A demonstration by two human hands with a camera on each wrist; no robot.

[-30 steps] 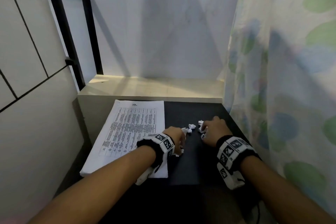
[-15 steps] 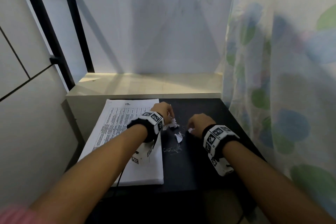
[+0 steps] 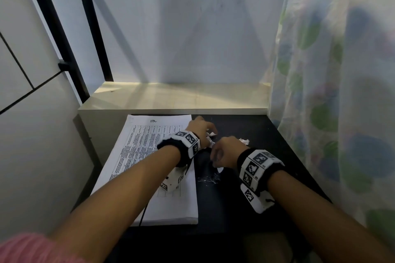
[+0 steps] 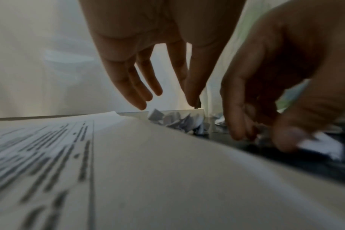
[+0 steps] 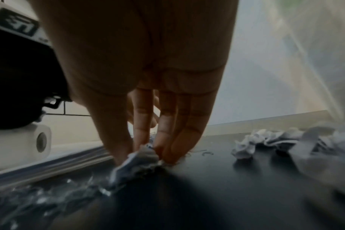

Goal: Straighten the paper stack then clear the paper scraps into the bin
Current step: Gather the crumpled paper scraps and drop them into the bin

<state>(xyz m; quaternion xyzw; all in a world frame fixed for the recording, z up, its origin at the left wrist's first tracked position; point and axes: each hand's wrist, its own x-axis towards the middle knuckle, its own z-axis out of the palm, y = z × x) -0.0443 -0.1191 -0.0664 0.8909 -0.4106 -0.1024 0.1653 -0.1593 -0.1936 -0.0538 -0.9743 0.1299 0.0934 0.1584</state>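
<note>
A: What's the surface like?

B: A smooth black matte bench (image 3: 252,188), with a thick squared-up stack of white printed paper sheets (image 3: 147,166) along its left edge, text in dense dark columns. Thin silvery shreds (image 3: 206,180) glint on the bench just right of the stack.

A: And the scraps?

B: Small crumpled white paper scraps (image 3: 244,140) lie in the middle of the bench toward the far edge, creased and ragged. In the right wrist view a loose cluster (image 5: 265,143) sits to the right of the fingers.

A: Any container?

B: No bin shows in any view.

A: The right hand's grip?

B: The right hand (image 3: 226,153) points its fingertips (image 5: 167,152) down at the bench and pinches a crumpled scrap (image 5: 140,157) between thumb and fingers, just beside the stack's right edge.

A: The left?

B: The left hand (image 3: 198,130) hovers over the stack's far right corner, fingers (image 4: 136,87) straight, slack and spread, holding nothing. More scraps (image 4: 179,121) lie right beyond its fingertips.
</note>
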